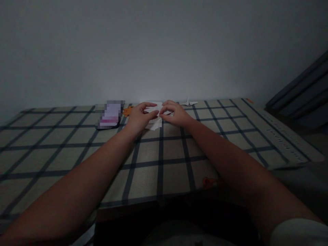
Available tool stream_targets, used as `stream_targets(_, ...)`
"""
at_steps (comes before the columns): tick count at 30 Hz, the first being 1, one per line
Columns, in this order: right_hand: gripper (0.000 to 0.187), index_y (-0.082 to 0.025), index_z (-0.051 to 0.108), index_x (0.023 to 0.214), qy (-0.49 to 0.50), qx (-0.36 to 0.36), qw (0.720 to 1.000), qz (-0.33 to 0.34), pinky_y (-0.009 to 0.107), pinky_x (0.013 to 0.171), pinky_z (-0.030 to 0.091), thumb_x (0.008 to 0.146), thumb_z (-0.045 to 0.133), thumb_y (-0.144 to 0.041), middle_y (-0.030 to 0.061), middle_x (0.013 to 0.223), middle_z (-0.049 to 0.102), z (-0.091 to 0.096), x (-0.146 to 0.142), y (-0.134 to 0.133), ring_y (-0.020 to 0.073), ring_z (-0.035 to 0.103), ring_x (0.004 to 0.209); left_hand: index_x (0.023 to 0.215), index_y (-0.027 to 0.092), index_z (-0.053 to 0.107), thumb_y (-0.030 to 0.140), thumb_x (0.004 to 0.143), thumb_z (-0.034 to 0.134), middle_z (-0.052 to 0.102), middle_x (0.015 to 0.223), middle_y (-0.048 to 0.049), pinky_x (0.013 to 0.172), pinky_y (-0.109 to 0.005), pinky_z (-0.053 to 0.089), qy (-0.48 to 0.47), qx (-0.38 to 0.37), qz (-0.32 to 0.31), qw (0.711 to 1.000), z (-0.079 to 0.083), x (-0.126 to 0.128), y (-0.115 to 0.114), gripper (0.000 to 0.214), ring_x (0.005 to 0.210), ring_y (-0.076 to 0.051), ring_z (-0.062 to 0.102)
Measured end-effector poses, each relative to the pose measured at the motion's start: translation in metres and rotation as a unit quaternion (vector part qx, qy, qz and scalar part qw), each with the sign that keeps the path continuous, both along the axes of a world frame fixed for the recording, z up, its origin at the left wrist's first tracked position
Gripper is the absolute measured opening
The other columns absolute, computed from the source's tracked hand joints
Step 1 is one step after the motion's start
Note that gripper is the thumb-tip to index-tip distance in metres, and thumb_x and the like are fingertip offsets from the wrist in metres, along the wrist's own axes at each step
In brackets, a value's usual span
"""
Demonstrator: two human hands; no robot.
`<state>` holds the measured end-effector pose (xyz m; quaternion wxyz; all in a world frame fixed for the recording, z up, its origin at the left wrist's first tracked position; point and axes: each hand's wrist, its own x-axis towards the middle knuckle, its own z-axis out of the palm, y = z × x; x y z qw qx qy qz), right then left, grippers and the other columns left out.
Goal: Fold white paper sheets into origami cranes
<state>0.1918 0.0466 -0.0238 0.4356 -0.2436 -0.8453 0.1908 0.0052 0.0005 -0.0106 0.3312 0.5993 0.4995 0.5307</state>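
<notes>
At twelve o'clock on the desk (pixel 174 171), far out at arm's length, the paper (pixel 155 125) lies between both hands. Left grip (pixel 139 118) sits at nine o'clock of the sheet, thumb and fingers closed on its upper edge. Right grip (pixel 176 114) meets it from three o'clock, thumb and forefinger pinched shut on the same piece, so the fingertips of the two nearly touch. Neither is spread, and each has only the paper in it. The sheet is white, small and not flat: layers overlap under the fingers, and one loose corner hangs toward six o'clock onto the checked cloth. By that look the folding is under way and well short of finished. Some creases are in, but no clear shape shows, and the dim light hides how many folds there are. Just past the right grip, at one o'clock, a small folded white figure (pixel 189 102) stands on the cloth, apart from the hands; it looks complete. At ten o'clock of the left grip lies a phone (pixel 110 116), with an orange scrap (pixel 127 110) between it and the hand, both untouched
</notes>
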Motion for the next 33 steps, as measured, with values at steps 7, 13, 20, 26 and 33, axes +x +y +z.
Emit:
stream_targets(7,0.009,-0.019,0.065,0.079,-0.006,0.008,1.0,-0.006,0.037,0.093,0.044,0.084,0.065,-0.026,0.0057,0.094,0.062,-0.0018,-0.0003,0.0044,0.0199,0.059,0.098,0.105,0.018,0.073,0.038,0.068,0.082,0.07,0.073,-0.0043,0.059,-0.025,0.049,0.021,-0.005,-0.009,1.0,-0.0014,-0.003,0.003,0.043,0.065,-0.018,0.067)
stream_targets(13,0.014,-0.016,0.065,0.084,-0.01,0.009,1.0,0.001,0.034,0.086,0.044,0.089,0.061,-0.029,0.0066,0.091,0.064,0.0015,0.0001,0.0048,0.0185,0.059,0.091,0.107,0.018,0.071,0.038,0.067,0.08,0.067,0.069,-0.0018,0.064,-0.028,0.052,-0.004,-0.046,-0.029,0.999,-0.0042,-0.0041,0.0072,0.045,0.064,-0.018,0.068)
stream_targets(20,0.015,-0.016,0.061,0.084,-0.046,-0.015,0.999,-0.02,0.033,0.084,0.042,0.093,0.055,-0.027,0.0062,0.091,0.062,0.0032,-0.0017,0.0047,0.0184,0.056,0.088,0.108,0.017,0.071,0.034,0.066,0.081,0.065,0.069,-0.0002,0.061,-0.025,0.048,-0.057,-0.051,-0.045,0.996,-0.0056,-0.0008,0.0078,0.047,0.062,-0.015,0.064)
stream_targets(26,0.014,-0.016,0.061,0.084,-0.04,-0.022,0.998,-0.042,0.032,0.084,0.041,0.092,0.056,-0.026,0.0062,0.089,0.062,0.0045,-0.0032,0.0027,0.0179,0.055,0.086,0.112,0.018,0.072,0.034,0.063,0.084,0.055,0.056,0.0045,0.051,-0.023,0.034,0.021,-0.026,-0.034,0.999,-0.0022,-0.001,0.0034,0.053,0.049,-0.011,0.048)
stream_targets(33,0.016,-0.017,0.065,0.091,0.032,-0.08,0.995,-0.058,0.031,0.078,0.046,0.089,0.061,-0.032,0.0065,0.096,0.065,0.0034,-0.0035,0.0021,0.0181,0.058,0.089,0.113,0.018,0.071,0.032,0.065,0.082,0.06,0.062,0.0023,0.052,-0.022,0.037,0.004,-0.002,-0.005,1.0,-0.0029,-0.003,0.0071,0.052,0.053,-0.012,0.053)
